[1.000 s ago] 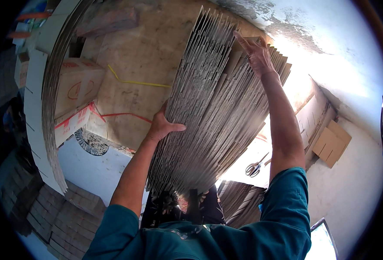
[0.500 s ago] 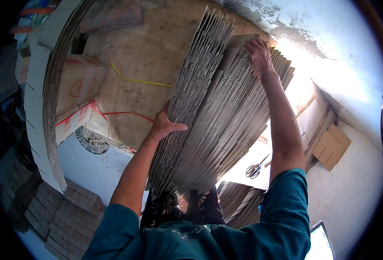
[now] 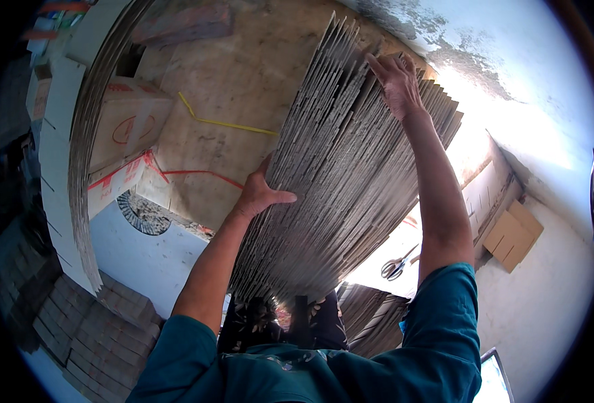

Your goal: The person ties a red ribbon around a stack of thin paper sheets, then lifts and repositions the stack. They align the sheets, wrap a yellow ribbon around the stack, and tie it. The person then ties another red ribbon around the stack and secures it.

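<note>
A thick bundle of grey-brown cardboard sheets (image 3: 337,174) stands on edge in front of me, its lower end by my lap. My left hand (image 3: 264,196) holds the bundle's left side, with the thumb stretched across the front edges and the fingers partly hidden behind. At the far top edge, my right hand (image 3: 399,84) has its fingers bent over the sheets, with one digit reaching left. The sheet tops fan out unevenly, and a narrow dark gap shows left of the right hand.
A wooden board surface (image 3: 230,87) lies beyond, crossed by yellow strap (image 3: 236,125) and red strap (image 3: 206,173). Cardboard boxes (image 3: 125,121) and upright pale sheets (image 3: 65,174) stand at left. Scissors (image 3: 394,269) lie right of the bundle; stacked cardboard (image 3: 102,329) sits lower left.
The wide gap between the bundle's left and middle sections has narrowed, as the left sheets shifted right. My right hand's fingers have spread leftward over the top edge. My left hand has moved slightly right.
</note>
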Demonstrator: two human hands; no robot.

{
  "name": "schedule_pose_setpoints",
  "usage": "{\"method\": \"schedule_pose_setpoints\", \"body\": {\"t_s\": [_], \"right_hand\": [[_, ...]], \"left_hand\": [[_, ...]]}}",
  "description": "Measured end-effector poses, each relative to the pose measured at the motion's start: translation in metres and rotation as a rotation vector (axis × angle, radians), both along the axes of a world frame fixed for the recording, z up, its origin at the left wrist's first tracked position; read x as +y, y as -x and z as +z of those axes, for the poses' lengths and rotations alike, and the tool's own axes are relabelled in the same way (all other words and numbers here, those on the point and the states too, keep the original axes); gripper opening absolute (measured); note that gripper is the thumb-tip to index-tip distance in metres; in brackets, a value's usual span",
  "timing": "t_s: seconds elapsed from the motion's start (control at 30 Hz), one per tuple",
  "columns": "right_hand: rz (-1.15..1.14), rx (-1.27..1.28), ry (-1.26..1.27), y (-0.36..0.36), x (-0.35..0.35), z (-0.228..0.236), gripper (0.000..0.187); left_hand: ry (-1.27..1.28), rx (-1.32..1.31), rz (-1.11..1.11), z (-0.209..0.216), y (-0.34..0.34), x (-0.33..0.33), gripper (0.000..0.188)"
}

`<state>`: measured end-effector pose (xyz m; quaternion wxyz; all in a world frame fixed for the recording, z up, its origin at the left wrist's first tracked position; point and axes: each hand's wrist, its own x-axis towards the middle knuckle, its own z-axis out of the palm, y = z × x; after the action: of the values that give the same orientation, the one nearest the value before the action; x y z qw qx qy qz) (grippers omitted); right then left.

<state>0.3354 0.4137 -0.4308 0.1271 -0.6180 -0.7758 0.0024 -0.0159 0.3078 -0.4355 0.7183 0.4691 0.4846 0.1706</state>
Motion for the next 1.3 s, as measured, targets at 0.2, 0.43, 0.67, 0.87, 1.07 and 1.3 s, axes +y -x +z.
{"method": "schedule_pose_setpoints", "body": {"t_s": [0.2, 0.43, 0.67, 0.87, 1.07, 1.3], "right_hand": [[0.052, 0.065, 0.108, -0.016, 0.006, -0.001, 0.055], [-0.020, -0.089, 0.425, 0.027, 0.029, 0.021, 0.100], [-0.007, -0.072, 0.296, 0.024, 0.025, 0.005, 0.094], [-0.018, -0.083, 0.228, 0.027, 0.019, 0.013, 0.051], [0.012, -0.058, 0.077, 0.019, 0.014, 0.017, 0.030], [-0.044, -0.004, 0.083, 0.020, 0.008, 0.015, 0.042]], "left_hand": [[0.002, 0.024, -0.046, 0.004, 0.002, 0.005, 0.093], [-0.032, 0.031, -0.019, 0.007, 0.003, 0.004, 0.094], [-0.067, 0.017, -0.010, 0.001, 0.003, 0.003, 0.094], [0.001, -0.011, 0.010, -0.003, 0.006, 0.002, 0.090], [0.031, 0.100, 0.078, -0.008, 0.031, 0.013, 0.082], [-0.636, 0.883, -0.105, 0.023, 0.011, 0.005, 0.103]]}}
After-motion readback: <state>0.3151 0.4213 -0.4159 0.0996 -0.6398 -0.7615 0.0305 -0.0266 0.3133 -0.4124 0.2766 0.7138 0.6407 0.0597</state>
